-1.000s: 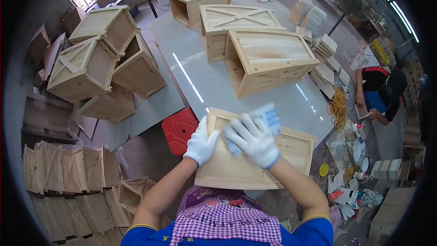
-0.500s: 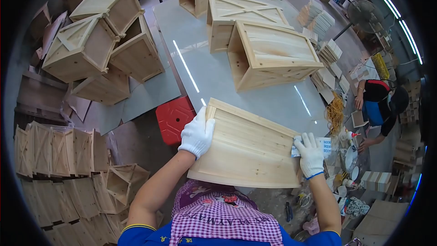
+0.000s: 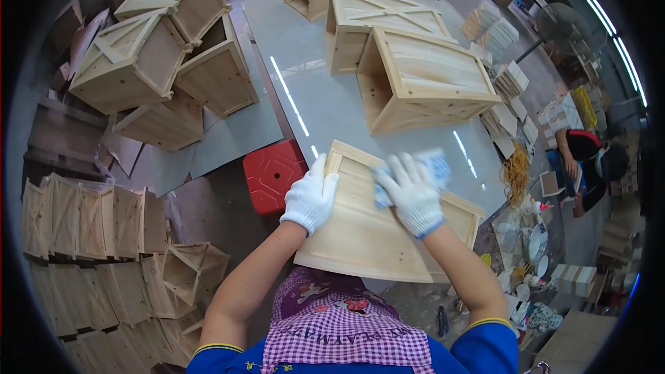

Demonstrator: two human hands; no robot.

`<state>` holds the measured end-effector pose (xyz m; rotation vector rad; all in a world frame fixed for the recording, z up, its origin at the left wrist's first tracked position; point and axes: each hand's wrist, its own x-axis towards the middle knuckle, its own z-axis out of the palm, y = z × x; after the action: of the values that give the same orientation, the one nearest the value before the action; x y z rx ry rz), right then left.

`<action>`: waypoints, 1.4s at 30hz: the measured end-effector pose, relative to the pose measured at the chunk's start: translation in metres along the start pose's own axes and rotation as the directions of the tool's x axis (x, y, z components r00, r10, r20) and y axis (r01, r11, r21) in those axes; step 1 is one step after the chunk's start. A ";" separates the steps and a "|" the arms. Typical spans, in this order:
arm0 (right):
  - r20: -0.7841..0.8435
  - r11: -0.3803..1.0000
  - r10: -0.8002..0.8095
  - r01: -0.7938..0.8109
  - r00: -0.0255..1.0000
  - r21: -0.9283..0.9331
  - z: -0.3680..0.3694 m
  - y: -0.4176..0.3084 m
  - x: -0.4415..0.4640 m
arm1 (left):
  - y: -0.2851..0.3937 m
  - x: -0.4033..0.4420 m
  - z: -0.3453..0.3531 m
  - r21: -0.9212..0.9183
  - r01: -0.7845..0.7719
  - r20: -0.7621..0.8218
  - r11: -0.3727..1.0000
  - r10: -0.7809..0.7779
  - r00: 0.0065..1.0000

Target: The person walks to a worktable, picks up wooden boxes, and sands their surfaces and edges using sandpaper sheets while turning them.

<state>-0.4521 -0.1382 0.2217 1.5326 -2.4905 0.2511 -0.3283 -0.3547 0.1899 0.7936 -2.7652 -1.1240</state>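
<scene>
A pale wooden box (image 3: 353,235) with raised edge strips lies in front of me, its flat side facing up. My left hand (image 3: 311,195), in a white knitted glove, grips its left edge with the fingers over the corner strip. My right hand (image 3: 410,194), gloved the same way, is on the middle of the panel. Its palm and fingers hold a sheet of sandpaper (image 3: 435,168) with blue print on its white back. The sheet is smeared by motion and partly hidden under the hand.
More wooden boxes (image 3: 436,83) stand on the grey table (image 3: 312,97), and others (image 3: 131,62) are piled at the left. A red stool (image 3: 275,176) is beside the table. A co-worker (image 3: 589,166) sits at the right among wood pieces and yellow bands (image 3: 515,173).
My right hand has slid the sandpaper leftward from the box's right end to mid-panel. My left hand keeps its grip on the left edge. The co-worker's hands have shifted.
</scene>
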 end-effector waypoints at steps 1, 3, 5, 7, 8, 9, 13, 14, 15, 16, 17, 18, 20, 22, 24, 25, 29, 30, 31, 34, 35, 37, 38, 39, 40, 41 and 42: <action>0.042 0.998 0.059 -0.058 0.997 -0.015 -0.005 0.004 -0.022 | 0.006 0.003 -0.004 -0.015 0.008 -0.014 1.000 -0.009 1.000; 0.093 0.995 0.096 -0.092 0.991 -0.038 -0.006 0.015 -0.037 | 0.019 0.007 -0.016 -0.002 0.075 0.078 0.997 -0.074 0.994; 0.034 0.995 0.066 -0.063 0.997 -0.073 0.015 0.022 -0.049 | 0.019 0.003 -0.015 0.010 0.114 0.139 0.993 -0.114 0.984; 0.018 0.998 0.044 -0.043 0.999 -0.036 0.016 0.014 -0.035 | 0.014 0.005 -0.011 0.026 0.063 0.097 0.998 -0.066 0.993; 0.044 1.000 0.022 -0.023 0.999 0.021 0.014 0.002 -0.006 | 0.013 0.005 -0.008 0.033 0.039 0.080 0.999 -0.042 0.996; -0.031 0.998 -0.044 0.046 0.999 0.043 0.024 -0.007 0.018 | 0.012 0.003 -0.007 0.037 0.033 0.091 0.999 -0.037 0.995; -0.194 0.984 -0.155 0.170 0.969 0.061 0.050 -0.013 0.053 | 0.005 0.002 -0.003 0.054 -0.019 0.042 0.998 0.017 0.999; -0.142 0.989 -0.120 0.131 0.983 0.071 0.042 -0.007 0.039 | 0.004 0.001 -0.003 0.066 -0.016 0.042 0.998 0.014 0.999; -0.089 0.993 -0.084 0.091 0.993 0.078 0.032 0.000 0.022 | 0.005 0.000 -0.003 0.075 -0.014 0.041 0.997 0.011 0.999; -0.038 0.995 -0.052 0.055 0.998 0.083 0.021 0.006 0.006 | 0.006 0.001 -0.003 0.083 -0.010 0.034 0.997 0.007 0.999; 0.003 1.000 -0.014 0.014 1.000 0.022 0.007 0.018 -0.015 | 0.007 0.002 -0.002 0.075 -0.021 0.043 0.997 0.018 0.999; 0.043 0.999 0.015 -0.013 0.999 -0.037 -0.007 0.032 -0.042 | 0.008 0.002 -0.003 0.066 -0.016 0.050 0.998 0.012 0.999; 0.107 0.985 0.129 -0.115 0.986 -0.125 -0.018 0.061 -0.102 | 0.006 0.001 -0.004 0.051 0.007 0.057 0.999 -0.010 0.998; 0.157 0.959 0.210 -0.172 0.965 -0.226 -0.019 0.091 -0.158 | 0.003 0.001 -0.002 0.067 -0.004 0.037 0.998 0.001 0.999; 0.132 0.955 0.255 -0.228 0.958 -0.189 -0.029 0.084 -0.151 | 0.005 0.003 0.002 0.109 -0.028 0.000 0.994 0.028 1.000; 0.117 0.950 0.293 -0.276 0.949 -0.142 -0.032 0.076 -0.146 | 0.006 0.002 0.004 0.113 -0.039 0.012 0.993 0.038 0.999; -0.166 0.992 0.125 -0.119 0.978 0.048 -0.009 0.025 -0.062 | 0.014 0.002 0.005 0.236 -0.041 -0.021 0.971 0.047 0.999; -0.218 0.996 0.064 -0.048 0.974 0.075 0.000 0.011 -0.038 | 0.010 0.001 0.006 0.245 -0.051 -0.027 0.968 0.059 0.998; -0.190 0.998 0.004 0.007 0.982 0.059 0.018 0.005 -0.017 | 0.011 -0.001 0.005 0.253 -0.058 -0.035 0.966 0.069 0.997; -0.148 0.999 -0.020 0.026 0.989 0.043 0.024 0.021 -0.026 | 0.013 0.000 0.002 0.267 -0.061 -0.037 0.962 0.074 0.997; -0.116 0.999 0.006 -0.002 0.993 0.040 0.015 0.034 -0.046 | 0.012 -0.004 0.002 0.257 -0.046 -0.027 0.965 0.054 0.998; -0.042 0.997 0.080 -0.080 0.996 0.003 -0.009 0.059 -0.083 | 0.015 -0.004 0.000 0.232 -0.022 -0.034 0.973 0.031 0.999; 0.003 0.991 0.131 -0.131 0.991 -0.023 -0.021 0.068 -0.108 | 0.017 -0.003 0.000 0.224 -0.021 -0.036 0.974 0.029 0.999; 0.035 0.979 0.192 -0.188 0.981 -0.077 -0.023 0.078 -0.135 | 0.017 -0.003 0.001 0.219 -0.019 -0.034 0.976 0.027 0.999; 0.063 0.961 0.254 -0.244 0.965 -0.132 -0.020 0.086 -0.156 | 0.017 -0.003 0.001 0.216 -0.017 -0.032 0.976 0.025 0.999; 0.071 0.965 0.241 -0.231 0.968 -0.126 -0.017 0.090 -0.165 | 0.015 -0.003 0.002 0.213 -0.001 -0.036 0.977 0.009 0.999; 0.045 0.951 0.289 -0.281 0.956 -0.130 -0.012 0.090 -0.174 | 0.014 -0.002 0.003 0.212 -0.008 -0.043 0.977 0.017 0.999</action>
<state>-0.4552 0.0551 0.1846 1.1485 -2.7181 0.0914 -0.3332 -0.3434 0.1974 0.8077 -2.8806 -0.8075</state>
